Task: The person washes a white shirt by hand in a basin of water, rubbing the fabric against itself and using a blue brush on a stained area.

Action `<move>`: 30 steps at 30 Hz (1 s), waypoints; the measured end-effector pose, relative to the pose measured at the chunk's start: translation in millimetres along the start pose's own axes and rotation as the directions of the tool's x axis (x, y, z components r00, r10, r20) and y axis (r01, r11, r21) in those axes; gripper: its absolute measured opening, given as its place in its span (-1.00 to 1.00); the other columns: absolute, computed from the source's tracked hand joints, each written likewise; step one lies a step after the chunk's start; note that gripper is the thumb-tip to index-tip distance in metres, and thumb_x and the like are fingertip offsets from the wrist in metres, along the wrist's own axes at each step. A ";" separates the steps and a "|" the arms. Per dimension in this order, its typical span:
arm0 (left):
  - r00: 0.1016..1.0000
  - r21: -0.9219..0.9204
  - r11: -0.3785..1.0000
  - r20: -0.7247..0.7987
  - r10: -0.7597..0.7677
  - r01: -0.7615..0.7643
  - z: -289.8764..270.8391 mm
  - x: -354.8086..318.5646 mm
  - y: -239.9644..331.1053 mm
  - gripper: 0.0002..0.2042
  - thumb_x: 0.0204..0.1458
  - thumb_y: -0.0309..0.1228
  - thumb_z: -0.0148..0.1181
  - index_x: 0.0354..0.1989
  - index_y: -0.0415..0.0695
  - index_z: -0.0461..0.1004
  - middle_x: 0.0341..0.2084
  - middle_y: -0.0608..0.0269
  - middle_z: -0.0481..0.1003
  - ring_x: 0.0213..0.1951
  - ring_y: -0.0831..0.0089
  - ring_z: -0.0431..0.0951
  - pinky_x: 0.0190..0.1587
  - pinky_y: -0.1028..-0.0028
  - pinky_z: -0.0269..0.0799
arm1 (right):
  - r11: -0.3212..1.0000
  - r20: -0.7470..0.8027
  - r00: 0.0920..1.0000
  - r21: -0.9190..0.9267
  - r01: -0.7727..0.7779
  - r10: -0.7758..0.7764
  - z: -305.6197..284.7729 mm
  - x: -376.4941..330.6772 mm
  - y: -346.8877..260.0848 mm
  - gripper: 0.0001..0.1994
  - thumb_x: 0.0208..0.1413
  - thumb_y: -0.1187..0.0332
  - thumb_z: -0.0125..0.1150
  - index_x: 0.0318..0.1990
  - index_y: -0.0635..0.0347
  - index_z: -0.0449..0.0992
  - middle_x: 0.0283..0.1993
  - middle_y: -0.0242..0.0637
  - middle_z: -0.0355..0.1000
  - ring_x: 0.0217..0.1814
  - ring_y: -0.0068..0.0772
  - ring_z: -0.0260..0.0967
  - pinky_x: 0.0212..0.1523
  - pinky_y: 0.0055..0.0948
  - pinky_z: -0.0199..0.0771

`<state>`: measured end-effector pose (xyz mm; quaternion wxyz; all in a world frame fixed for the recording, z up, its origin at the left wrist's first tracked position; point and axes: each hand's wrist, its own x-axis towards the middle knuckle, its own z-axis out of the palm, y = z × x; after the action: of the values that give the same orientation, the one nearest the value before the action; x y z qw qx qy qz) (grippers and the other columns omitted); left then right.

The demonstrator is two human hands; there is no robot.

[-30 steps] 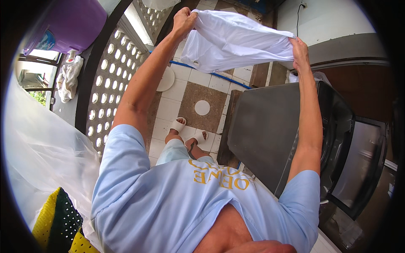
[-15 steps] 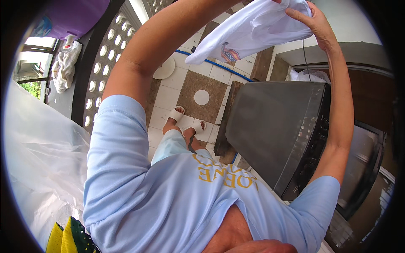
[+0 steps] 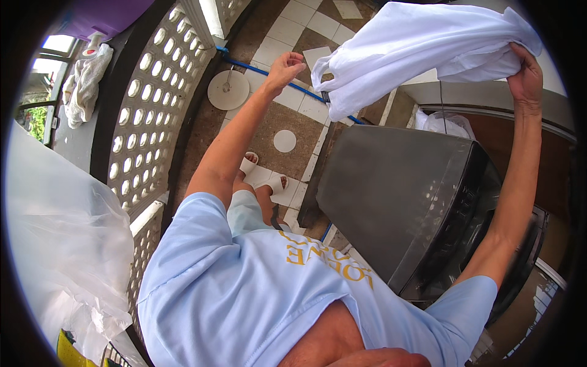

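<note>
A white shirt (image 3: 416,46) hangs stretched out sideways at the far right, above the tiled floor and beyond a dark grey washing machine (image 3: 385,196). My right hand (image 3: 527,79) is closed around the shirt's right end, with the arm raised past the machine's control panel side. A small dark tag shows at the shirt's lower left corner. My left hand (image 3: 286,70) is held out to the left of the shirt, a small gap from its edge. Its fingers are loosely bent and slightly apart, and nothing shows in them.
A pierced pale block wall (image 3: 143,104) runs along the left, with clear plastic sheeting (image 3: 67,238) nearer me. A white round disc (image 3: 228,90) and a blue hose (image 3: 257,70) lie on the floor. A purple container (image 3: 101,18) and a hanging cloth (image 3: 85,85) are at upper left.
My left hand has come off the shirt and moved back into view, left of it. My right hand has carried the shirt to the right, and the coloured print no longer shows.
</note>
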<state>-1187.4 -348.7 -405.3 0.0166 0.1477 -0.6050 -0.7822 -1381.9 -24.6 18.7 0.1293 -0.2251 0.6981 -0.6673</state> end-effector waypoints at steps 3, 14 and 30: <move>0.989 0.016 1.000 0.149 0.006 -0.009 48.7 -16.8 -31.3 -0.49 -0.15 -0.35 0.34 0.04 -0.14 0.38 -0.08 0.19 0.38 -0.18 0.49 0.40 -0.10 0.48 0.34 | 0.999 -0.120 0.993 0.036 0.018 -0.013 -31.8 1.5 -34.2 -0.77 0.13 0.50 0.04 -0.09 0.37 0.49 0.03 -0.18 0.42 0.14 -0.24 0.30 0.26 -0.24 0.20; 0.833 0.066 0.851 0.258 0.490 -0.521 133.0 4.1 11.2 -0.63 0.04 -0.18 0.25 -0.05 -0.12 0.46 -0.19 0.23 0.43 -0.09 0.43 0.38 -0.03 0.44 0.30 | 0.987 -0.546 0.822 -0.085 0.138 -0.162 7.5 -30.2 -88.9 -0.56 0.05 0.57 0.03 0.15 0.32 0.32 0.20 -0.15 0.31 0.30 -0.16 0.17 0.38 -0.12 0.01; 0.820 0.054 0.925 0.483 0.306 -0.377 47.8 53.2 170.0 -0.62 0.17 -0.02 0.00 -0.04 -0.02 0.46 -0.31 0.36 0.47 -0.19 0.55 0.44 -0.09 0.42 0.38 | 0.997 -0.562 0.824 -0.008 0.082 -0.072 -145.5 -38.6 -49.6 -0.57 0.03 0.57 0.08 0.12 0.31 0.35 0.14 -0.19 0.36 0.24 -0.19 0.24 0.32 -0.14 0.13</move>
<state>-1276.3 -360.0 -244.1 0.0000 -0.1548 -0.6635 -0.7320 -1411.5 120.9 74.2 -0.1065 -0.0460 0.6902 -0.7143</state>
